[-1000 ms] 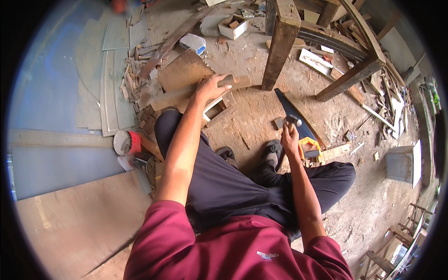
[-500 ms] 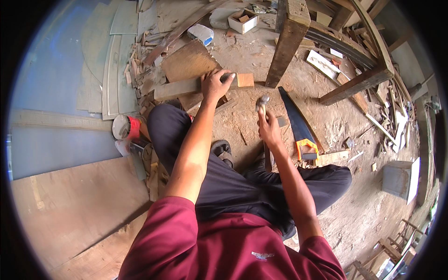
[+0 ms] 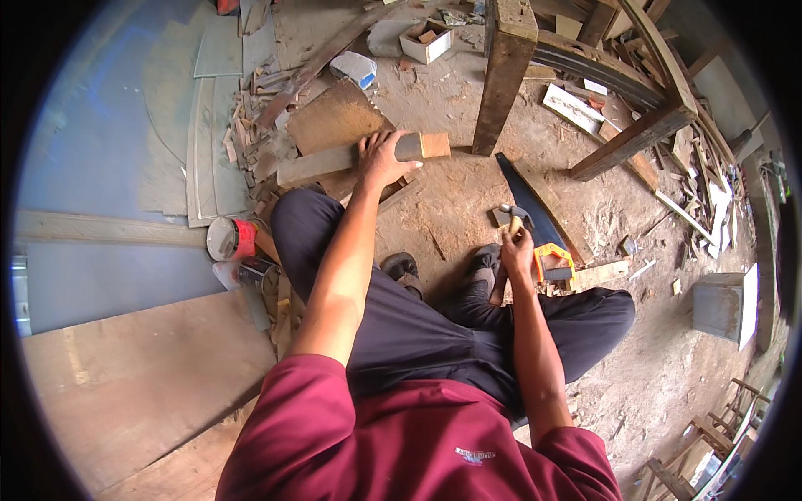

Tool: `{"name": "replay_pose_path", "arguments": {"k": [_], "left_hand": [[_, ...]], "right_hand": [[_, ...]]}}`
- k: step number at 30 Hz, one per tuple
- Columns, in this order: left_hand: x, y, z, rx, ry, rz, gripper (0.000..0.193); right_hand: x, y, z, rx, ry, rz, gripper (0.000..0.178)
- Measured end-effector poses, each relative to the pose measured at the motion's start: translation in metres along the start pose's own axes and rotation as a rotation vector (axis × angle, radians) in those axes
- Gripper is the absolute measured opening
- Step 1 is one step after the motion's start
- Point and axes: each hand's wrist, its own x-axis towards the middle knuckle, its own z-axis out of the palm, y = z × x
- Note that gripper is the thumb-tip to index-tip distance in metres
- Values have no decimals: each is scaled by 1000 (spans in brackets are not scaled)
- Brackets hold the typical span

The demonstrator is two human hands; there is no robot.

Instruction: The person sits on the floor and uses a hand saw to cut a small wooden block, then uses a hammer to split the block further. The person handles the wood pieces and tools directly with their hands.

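Left of centre, far side | clasping wooden beam (image 3: 328,164) from above with left hand (image 3: 384,159) | right of centre, nearer | gripping hammer (image 3: 520,214) just below its head with right hand (image 3: 518,249) | judging beam stiff, fairly heavy, best held mid-length; hammer top-heavy, best held lower

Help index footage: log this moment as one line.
left hand: holding long grey wooden beam | right hand: gripping wooden-handled grey metal hammer | nearby: orange-handled dark-bladed handsaw
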Motion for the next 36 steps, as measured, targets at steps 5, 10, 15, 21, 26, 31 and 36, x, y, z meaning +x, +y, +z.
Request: {"name": "replay_pose_path", "arguments": {"k": [5, 10, 15, 21, 26, 31, 36], "left_hand": [[-2, 6, -1, -28, 80, 53, 76], [-6, 10, 4, 4, 125, 48, 76], [-11, 16, 11, 26, 162, 8, 76], [-19, 24, 22, 186, 165, 55, 77], [-19, 23, 17, 144, 153, 56, 76], [-15, 19, 16, 112, 165, 61, 75], [-14, 19, 14, 92, 169, 44, 73]], "right_hand": [[2, 3, -20, 132, 76, 85, 32], [-4, -15, -25, 413, -1, 209, 30], [-10, -17, -15, 400, -155, 239, 37], [-23, -16, -3, 179, -167, 264, 31], [-27, -22, -6, 155, -203, 258, 29], [-23, -17, -7, 169, -190, 231, 29], [-21, -12, -5, 214, -134, 274, 32]]}}
